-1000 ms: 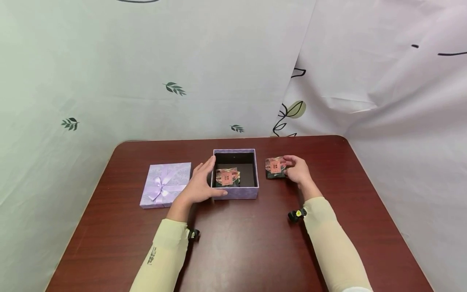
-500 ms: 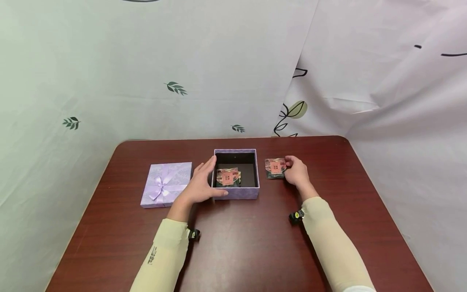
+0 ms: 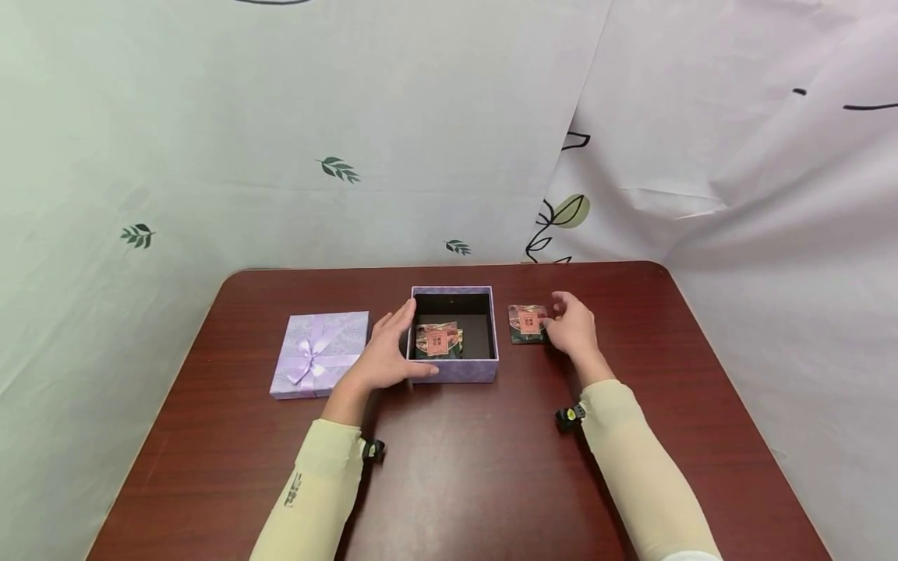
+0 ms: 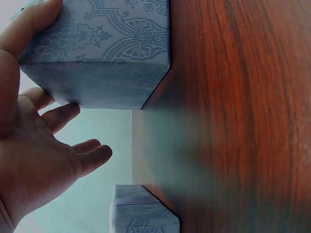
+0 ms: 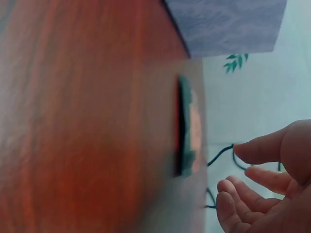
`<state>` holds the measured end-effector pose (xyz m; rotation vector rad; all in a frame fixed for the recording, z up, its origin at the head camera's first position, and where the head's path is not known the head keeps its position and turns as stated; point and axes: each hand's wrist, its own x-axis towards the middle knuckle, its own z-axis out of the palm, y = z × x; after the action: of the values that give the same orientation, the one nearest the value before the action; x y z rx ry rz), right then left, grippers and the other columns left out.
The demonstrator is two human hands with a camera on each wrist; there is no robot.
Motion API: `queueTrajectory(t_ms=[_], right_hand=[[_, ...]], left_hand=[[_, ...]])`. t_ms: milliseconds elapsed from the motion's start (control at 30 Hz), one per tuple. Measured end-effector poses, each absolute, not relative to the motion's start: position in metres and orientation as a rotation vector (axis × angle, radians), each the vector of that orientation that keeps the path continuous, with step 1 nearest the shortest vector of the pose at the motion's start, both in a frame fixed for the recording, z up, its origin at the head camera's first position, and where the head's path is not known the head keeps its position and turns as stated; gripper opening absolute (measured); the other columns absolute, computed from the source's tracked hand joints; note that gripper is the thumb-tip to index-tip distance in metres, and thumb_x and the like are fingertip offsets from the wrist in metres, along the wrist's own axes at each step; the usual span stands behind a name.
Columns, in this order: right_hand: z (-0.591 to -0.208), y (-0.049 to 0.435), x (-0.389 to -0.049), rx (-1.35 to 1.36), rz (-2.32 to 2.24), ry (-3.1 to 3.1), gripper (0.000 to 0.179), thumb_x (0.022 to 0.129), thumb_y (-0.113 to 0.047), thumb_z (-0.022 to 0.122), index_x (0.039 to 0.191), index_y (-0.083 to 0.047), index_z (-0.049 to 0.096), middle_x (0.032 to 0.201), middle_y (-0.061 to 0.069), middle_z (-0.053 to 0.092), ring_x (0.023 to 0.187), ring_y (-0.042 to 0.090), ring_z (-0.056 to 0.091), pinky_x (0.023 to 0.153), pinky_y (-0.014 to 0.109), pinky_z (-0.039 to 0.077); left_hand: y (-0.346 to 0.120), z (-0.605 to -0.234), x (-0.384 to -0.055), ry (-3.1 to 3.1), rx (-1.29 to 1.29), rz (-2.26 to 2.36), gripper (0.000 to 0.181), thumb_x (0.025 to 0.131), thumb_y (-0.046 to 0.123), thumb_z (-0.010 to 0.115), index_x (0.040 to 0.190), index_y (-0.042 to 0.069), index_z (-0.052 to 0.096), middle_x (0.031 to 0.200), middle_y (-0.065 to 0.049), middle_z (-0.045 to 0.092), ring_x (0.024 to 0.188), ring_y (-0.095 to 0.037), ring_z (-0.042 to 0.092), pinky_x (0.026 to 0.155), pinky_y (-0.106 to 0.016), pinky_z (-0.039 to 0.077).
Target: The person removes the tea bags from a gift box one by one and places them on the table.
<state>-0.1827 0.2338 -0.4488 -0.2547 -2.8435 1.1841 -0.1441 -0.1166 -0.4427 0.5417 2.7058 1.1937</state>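
Note:
A purple patterned gift box (image 3: 452, 372) with a dark inside stands lidless at the table's middle. My left hand (image 3: 382, 351) holds its near left corner, the thumb along the front wall and fingers at the left side. Inside, at the left, lies a sachet (image 3: 436, 341) with a red label; a bit of another shows beneath it. Right of the box, another such sachet (image 3: 528, 323) lies flat on the table. Close to its right edge is my right hand (image 3: 574, 326). In the right wrist view, the fingers (image 5: 252, 150) are loosely bent, apart from the sachet (image 5: 187, 128).
The box's lid (image 3: 319, 354), tied with a lilac ribbon bow, lies left of the box. All of it stands on a dark red wooden table (image 3: 463, 467). Behind hangs a pale curtain (image 3: 393, 101) with leaf prints.
My right hand has let go of the right sachet, its fingers lifting off the edge. That sachet has shifted very slightly left. The left hand and box stay put.

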Motion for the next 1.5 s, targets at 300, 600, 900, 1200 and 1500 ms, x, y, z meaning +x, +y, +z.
queueTrajectory(t_ms=[300, 600, 900, 1200, 1500], right_hand=[[-0.425, 0.216, -0.185, -0.186, 1.244, -2.78, 0.05, 0.093, -0.008, 0.068, 0.141, -0.006, 0.054, 0.126, 0.018, 0.059, 0.109, 0.035, 0.058, 0.089, 0.05, 0.048], [-0.406, 0.195, -0.181, -0.094, 1.274, -2.688, 0.048, 0.088, -0.005, 0.072, 0.134, -0.008, 0.06, 0.12, 0.014, 0.064, 0.1, 0.029, 0.061, 0.085, 0.045, 0.05], [-0.393, 0.181, -0.175, -0.025, 1.324, -2.651, 0.048, 0.088, -0.006, 0.073, 0.135, -0.009, 0.06, 0.122, 0.013, 0.064, 0.101, 0.027, 0.062, 0.084, 0.044, 0.051], [-0.382, 0.169, -0.167, 0.032, 1.373, -2.609, 0.049, 0.088, -0.005, 0.074, 0.135, -0.011, 0.061, 0.121, 0.011, 0.064, 0.102, 0.026, 0.062, 0.08, 0.044, 0.054], [-0.374, 0.156, -0.163, 0.131, 1.398, -2.627, 0.051, 0.086, -0.006, 0.075, 0.135, -0.013, 0.061, 0.12, 0.009, 0.065, 0.099, 0.024, 0.065, 0.08, 0.043, 0.054]], left_hand=[[-0.117, -0.439, -0.145, 2.697, 0.539, 1.184, 0.122, 0.073, 0.04, 0.09, 0.161, 0.009, 0.012, 0.166, -0.002, 0.01, 0.149, -0.034, 0.0, 0.116, -0.055, 0.011], [-0.115, -0.44, -0.147, 2.701, 0.556, 1.176, 0.123, 0.072, 0.041, 0.09, 0.161, 0.01, 0.012, 0.166, -0.001, 0.01, 0.149, -0.032, 0.0, 0.117, -0.051, 0.009], [-0.115, -0.441, -0.147, 2.709, 0.559, 1.181, 0.124, 0.071, 0.039, 0.092, 0.161, 0.009, 0.012, 0.166, -0.003, 0.011, 0.149, -0.031, 0.0, 0.118, -0.048, 0.008], [-0.116, -0.441, -0.145, 2.707, 0.559, 1.192, 0.123, 0.071, 0.039, 0.091, 0.161, 0.008, 0.013, 0.165, -0.003, 0.012, 0.149, -0.033, 0.002, 0.117, -0.051, 0.008], [-0.117, -0.441, -0.144, 2.702, 0.562, 1.215, 0.122, 0.071, 0.037, 0.092, 0.161, 0.006, 0.015, 0.165, -0.005, 0.013, 0.149, -0.036, 0.003, 0.116, -0.054, 0.01]])
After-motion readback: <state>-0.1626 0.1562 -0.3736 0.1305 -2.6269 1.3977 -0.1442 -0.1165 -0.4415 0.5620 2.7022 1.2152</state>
